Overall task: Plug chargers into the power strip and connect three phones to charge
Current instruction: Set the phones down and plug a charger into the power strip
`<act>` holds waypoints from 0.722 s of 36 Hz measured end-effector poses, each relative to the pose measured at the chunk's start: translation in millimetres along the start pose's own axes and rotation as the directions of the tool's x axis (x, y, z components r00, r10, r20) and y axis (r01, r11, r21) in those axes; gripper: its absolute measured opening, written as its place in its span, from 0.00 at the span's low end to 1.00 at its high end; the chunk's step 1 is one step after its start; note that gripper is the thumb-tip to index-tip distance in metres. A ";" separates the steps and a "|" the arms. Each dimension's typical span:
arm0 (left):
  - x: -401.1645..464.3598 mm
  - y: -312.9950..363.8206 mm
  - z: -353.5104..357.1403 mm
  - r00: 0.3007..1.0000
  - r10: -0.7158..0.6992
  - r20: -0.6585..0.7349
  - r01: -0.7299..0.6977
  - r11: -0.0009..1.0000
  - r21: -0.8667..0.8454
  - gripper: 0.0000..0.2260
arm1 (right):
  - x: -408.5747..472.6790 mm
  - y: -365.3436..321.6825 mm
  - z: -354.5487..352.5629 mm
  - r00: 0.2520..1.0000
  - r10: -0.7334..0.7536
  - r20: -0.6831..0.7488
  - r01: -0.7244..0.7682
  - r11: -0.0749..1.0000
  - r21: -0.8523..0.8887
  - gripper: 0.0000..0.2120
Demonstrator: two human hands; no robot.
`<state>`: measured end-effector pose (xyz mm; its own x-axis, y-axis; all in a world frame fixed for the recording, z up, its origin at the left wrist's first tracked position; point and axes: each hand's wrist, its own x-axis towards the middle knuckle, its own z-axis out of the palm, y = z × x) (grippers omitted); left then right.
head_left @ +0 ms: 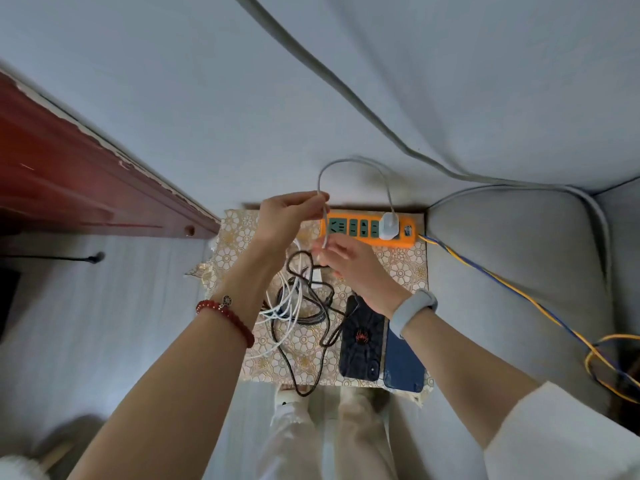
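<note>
An orange power strip [356,237] lies at the far edge of a small table with a patterned cloth [304,344]. A white charger [388,225] is plugged into its right end. The charger's white cable [349,162] loops up and back down into my hands. My left hand [287,211] pinches the cable high up. My right hand [341,259] holds its lower end just below. A black phone with a red spider [362,341] and a blue phone [403,363] lie side by side at the table's right. A tangle of white and black cables [298,306] lies left of them.
A grey sofa cushion [512,258] sits right of the table. A yellow-and-blue cord [502,282] runs from the strip across it. A red-brown wooden edge [86,174] stands to the left. My light trousers [329,431] show below the table.
</note>
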<state>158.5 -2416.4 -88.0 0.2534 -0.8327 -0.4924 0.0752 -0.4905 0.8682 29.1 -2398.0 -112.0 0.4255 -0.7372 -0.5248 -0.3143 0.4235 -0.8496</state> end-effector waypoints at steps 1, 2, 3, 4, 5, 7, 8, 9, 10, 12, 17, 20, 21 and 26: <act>1.1 -1.5 -2.3 1.000 -0.017 -0.017 0.017 1.000 -0.006 0.03 | 0.5 -1.7 1.3 1.000 -0.015 -0.019 0.014 0.999 -0.043 0.09; 1.3 -3.6 -4.6 0.999 -0.032 -0.028 0.031 0.999 -0.022 0.03 | 1.4 -2.6 1.4 0.998 -0.038 -0.050 0.033 0.994 -0.108 0.10; 0.5 -6.4 -6.5 0.998 -0.049 -0.033 0.047 0.998 -0.048 0.04 | 1.3 -3.7 0.1 0.994 -0.070 -0.081 0.056 0.984 -0.171 0.10; -1.1 -10.4 -8.0 0.998 -0.064 -0.026 0.062 0.995 -0.083 0.05 | 0.5 -4.1 -1.9 0.989 -0.095 -0.116 0.069 0.976 -0.204 0.10; -4.5 -14.6 -8.1 0.997 -0.078 -0.005 0.077 0.990 -0.114 0.07 | -0.6 -4.5 -5.5 0.982 -0.102 -0.160 0.071 0.980 -0.187 0.10; -13.9 -24.7 -4.6 0.990 -0.109 0.086 0.118 0.988 -0.104 0.11 | -1.7 -5.6 -14.7 0.967 -0.045 -0.251 0.051 0.999 0.014 0.08; -19.7 -30.4 -1.3 0.984 -0.117 0.138 0.122 0.992 -0.032 0.14 | -1.7 -7.5 -19.8 0.961 0.000 -0.277 0.043 0.988 0.150 0.06; -26.2 -35.9 2.6 0.976 -0.113 0.188 0.101 0.992 0.074 0.16 | -0.9 -10.1 -24.8 0.955 0.039 -0.294 0.044 0.962 0.270 0.06; -32.2 -41.6 6.7 0.967 -0.105 0.234 0.062 0.981 0.186 0.16 | 0.3 -13.6 -29.7 0.949 0.067 -0.309 0.053 0.930 0.363 0.06; -39.2 -51.9 14.1 0.959 -0.104 0.262 0.006 0.936 0.352 0.15 | 1.5 -23.1 -37.6 0.941 0.099 -0.322 0.079 0.864 0.498 0.06; -40.5 -63.3 13.4 0.978 -0.040 0.206 -0.064 0.880 0.471 0.11 | -3.8 -38.2 -55.8 0.925 0.121 -0.360 0.172 0.712 0.681 0.06; -37.3 -64.7 3.0 0.995 0.000 0.102 -0.050 0.871 0.490 0.11 | -7.2 -30.3 -65.5 0.893 0.195 -0.406 0.215 0.608 0.764 0.05; -35.0 -64.5 -0.3 0.998 0.024 0.059 -0.051 0.857 0.513 0.11 | -7.9 -24.1 -65.0 0.896 0.212 -0.391 0.204 0.585 0.785 0.04; -30.8 -44.9 -8.0 0.994 0.063 -0.086 -0.022 0.912 0.410 0.04 | -13.8 1.9 -35.6 0.969 0.152 -0.197 0.040 0.686 0.727 0.05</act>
<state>155.0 -2366.6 -111.4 0.3398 -0.8366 -0.4297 -0.3326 -0.5343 0.7771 -7.7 -2405.8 -104.6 0.1972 -0.7533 -0.6274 0.4186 0.6434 -0.6410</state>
